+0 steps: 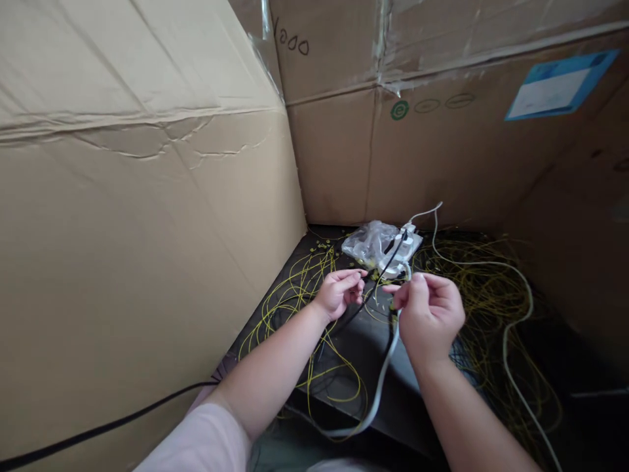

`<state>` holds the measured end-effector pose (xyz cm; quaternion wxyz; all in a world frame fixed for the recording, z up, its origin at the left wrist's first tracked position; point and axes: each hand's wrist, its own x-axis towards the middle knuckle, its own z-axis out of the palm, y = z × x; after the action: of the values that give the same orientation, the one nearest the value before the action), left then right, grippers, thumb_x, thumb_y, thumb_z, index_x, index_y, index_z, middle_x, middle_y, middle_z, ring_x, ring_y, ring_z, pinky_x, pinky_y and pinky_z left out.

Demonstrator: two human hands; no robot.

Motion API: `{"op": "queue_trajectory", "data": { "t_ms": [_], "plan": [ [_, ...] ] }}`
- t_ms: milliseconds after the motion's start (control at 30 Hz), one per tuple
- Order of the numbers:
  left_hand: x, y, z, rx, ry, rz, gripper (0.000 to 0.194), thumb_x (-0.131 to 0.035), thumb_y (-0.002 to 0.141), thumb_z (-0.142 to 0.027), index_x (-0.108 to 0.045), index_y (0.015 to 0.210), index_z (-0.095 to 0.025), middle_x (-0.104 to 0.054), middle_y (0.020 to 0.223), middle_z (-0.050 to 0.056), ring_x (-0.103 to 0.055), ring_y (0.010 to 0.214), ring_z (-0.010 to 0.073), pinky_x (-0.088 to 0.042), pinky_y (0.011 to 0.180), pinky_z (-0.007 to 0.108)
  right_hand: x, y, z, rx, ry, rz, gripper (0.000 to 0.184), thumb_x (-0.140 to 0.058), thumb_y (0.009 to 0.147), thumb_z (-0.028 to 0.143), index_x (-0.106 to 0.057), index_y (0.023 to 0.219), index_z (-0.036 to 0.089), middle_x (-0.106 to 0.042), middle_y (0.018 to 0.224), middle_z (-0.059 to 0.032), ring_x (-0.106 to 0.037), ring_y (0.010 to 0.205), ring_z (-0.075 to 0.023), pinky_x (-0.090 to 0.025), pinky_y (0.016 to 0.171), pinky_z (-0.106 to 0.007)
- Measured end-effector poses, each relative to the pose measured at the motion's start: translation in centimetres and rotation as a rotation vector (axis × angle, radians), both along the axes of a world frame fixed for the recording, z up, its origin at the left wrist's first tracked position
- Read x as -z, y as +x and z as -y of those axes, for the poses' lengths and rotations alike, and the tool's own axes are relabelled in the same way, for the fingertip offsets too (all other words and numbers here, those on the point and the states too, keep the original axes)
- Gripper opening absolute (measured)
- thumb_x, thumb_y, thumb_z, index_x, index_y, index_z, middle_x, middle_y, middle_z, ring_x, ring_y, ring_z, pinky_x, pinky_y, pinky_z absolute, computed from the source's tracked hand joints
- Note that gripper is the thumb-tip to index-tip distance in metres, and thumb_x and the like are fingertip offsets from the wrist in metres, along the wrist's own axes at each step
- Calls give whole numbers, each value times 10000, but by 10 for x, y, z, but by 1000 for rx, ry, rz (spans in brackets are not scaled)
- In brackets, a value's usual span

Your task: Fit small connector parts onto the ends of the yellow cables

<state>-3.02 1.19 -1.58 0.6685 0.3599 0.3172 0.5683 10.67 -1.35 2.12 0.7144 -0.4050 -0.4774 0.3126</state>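
My left hand (341, 295) is closed in a pinch above the dark surface. What its fingertips hold, if anything, is too small to make out. My right hand (432, 314) is closed too, thumb against the curled fingers, and its grip is hidden. Behind both hands lies a white power strip (403, 249) with a black cable (379, 283) and white cords running from it. A clear plastic bag (366, 241) rests against the strip. Thin yellow wires (275, 301) spread in loops to the left, close to my left hand. A thick white cord (382, 387) passes beside my right hand.
A large cardboard box (147, 249) rises on the left, and another cardboard box (334, 157) stands behind. More tangled yellow wire (491, 288) lies on the right, crossed by a thin white cord (529, 298). A black cable (108, 425) runs in at the lower left.
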Motion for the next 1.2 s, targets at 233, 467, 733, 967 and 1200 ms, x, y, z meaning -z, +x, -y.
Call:
{"op": "queue_trajectory", "data": {
  "t_ms": [233, 467, 733, 967, 1200],
  "plan": [
    [-4, 3, 1, -15, -19, -58, 341, -685, 675, -340, -650, 908, -94, -494, 599, -7, -458, 526, 73, -401, 495, 220, 11, -3, -8, -140, -194, 390, 190, -496, 796, 320, -570, 750, 150, -581, 642, -20, -513, 559, -115, -416, 529, -226],
    [-5, 2, 3, 21, 37, -155, 340, -687, 674, -333, -679, 921, -100, -595, 652, 43, -511, 551, 92, -396, 529, 224, 16, -11, -5, -214, -220, 400, 192, -474, 799, 317, -582, 821, 160, -627, 745, -42, -560, 614, -137, -443, 564, -241],
    [-8, 2, 6, 71, 145, -272, 323, -613, 746, -332, -681, 987, -127, -651, 772, 91, -540, 634, 132, -413, 609, 260, 17, -10, -3, -195, -176, 460, 188, -457, 832, 311, -585, 824, 173, -628, 767, -40, -580, 684, -143, -451, 625, -241],
    [-21, 1, 9, 5, 286, -497, 294, -616, 732, -352, -707, 920, -146, -640, 774, 81, -536, 679, 159, -415, 647, 273, 18, -9, -6, -134, -193, 468, 249, -508, 795, 385, -606, 749, 160, -620, 688, -36, -541, 580, -131, -409, 527, -219],
    [-6, 1, 1, -81, 210, -420, 249, -633, 713, -308, -696, 885, -140, -611, 645, 37, -489, 531, 109, -395, 527, 251, 15, -9, -9, -233, -308, 280, 238, -512, 775, 336, -622, 689, 144, -608, 602, -23, -522, 536, -123, -396, 507, -218]
  ]
}}
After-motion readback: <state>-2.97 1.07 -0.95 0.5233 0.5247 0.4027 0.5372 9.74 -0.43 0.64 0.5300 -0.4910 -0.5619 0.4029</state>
